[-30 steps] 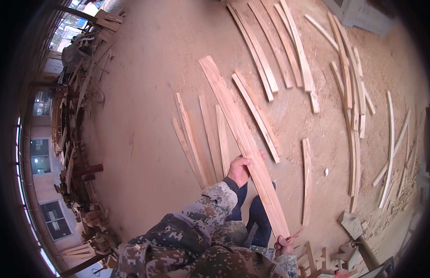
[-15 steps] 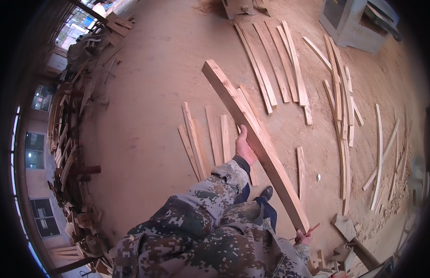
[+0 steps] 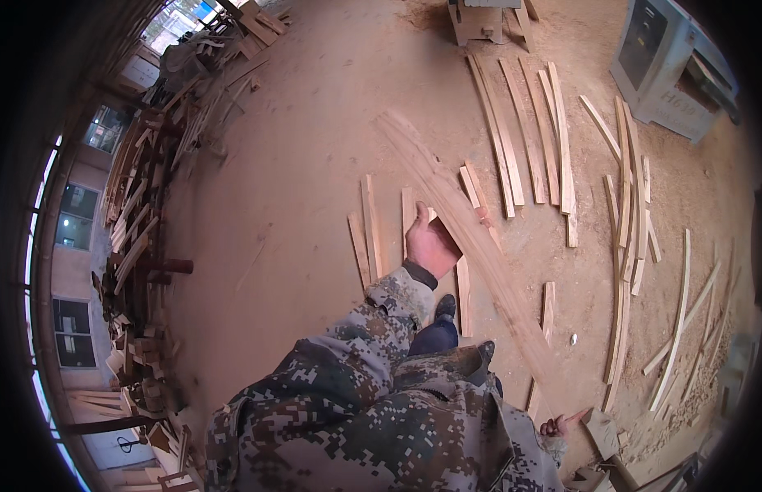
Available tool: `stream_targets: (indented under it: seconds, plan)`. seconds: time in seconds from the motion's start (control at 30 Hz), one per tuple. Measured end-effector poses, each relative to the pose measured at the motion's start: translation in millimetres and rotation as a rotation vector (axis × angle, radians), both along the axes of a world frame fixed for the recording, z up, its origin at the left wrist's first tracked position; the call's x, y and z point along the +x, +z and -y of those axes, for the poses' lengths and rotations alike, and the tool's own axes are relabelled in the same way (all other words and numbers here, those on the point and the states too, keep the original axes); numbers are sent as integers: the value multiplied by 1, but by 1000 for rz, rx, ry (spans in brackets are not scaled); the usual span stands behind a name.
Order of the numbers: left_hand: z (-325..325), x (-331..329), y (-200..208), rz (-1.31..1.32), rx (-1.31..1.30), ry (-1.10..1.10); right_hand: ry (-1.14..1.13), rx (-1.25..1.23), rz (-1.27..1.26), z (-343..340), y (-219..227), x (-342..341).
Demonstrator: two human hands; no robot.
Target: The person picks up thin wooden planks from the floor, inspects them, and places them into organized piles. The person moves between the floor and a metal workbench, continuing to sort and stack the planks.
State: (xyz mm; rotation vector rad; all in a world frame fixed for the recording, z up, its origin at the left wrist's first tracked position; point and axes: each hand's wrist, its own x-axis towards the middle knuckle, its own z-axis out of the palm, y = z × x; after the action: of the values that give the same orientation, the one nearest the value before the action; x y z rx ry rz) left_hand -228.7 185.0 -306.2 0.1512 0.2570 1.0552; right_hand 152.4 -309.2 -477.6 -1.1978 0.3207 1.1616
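A long wooden beam [image 3: 488, 258], smeared by motion, slants across the middle of the view. Its far end points up and left, its near end down and right. My left hand [image 3: 434, 244] cradles the beam about midway, palm up and thumb raised clear of the wood. Fingertips of that hand show past the beam's right side. Close to the beam's near end is my right hand [image 3: 555, 426], its fingers curled and one thin reddish finger or stick pointing right. What it grips is too small and blurred to make out.
Several narrow wooden strips [image 3: 496, 139] lie on the dusty floor ahead, with more strips [image 3: 631, 189] to the right. A grey machine [image 3: 672, 74] stands at the far right. Piled timber [image 3: 135, 221] lines the left wall. A wood block [image 3: 601, 435] is near my right hand.
The beam has gone from sharp to smeared as it moves in my hands. My left thumb has come off its side, and more of the palm shows. The whole view has shifted.
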Motion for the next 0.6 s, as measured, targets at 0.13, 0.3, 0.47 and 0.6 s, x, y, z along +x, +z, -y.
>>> stream_targets:
  seconds: [0.13, 0.3, 0.47, 0.6]
  plan:
    - [-1, -3, -4, -152, -24, 171, -47, -303, 170, -47, 28, -8]
    - [-3, -25, -6, -667, -71, 88, -28, -412, 128, -77, 49, -12]
    - [3, -32, -4, -826, -119, 111, 116, -508, 122, -87, 54, 2]
    - [4, -31, -3, -849, -165, 155, 123, -632, 107, -93, 53, 9]
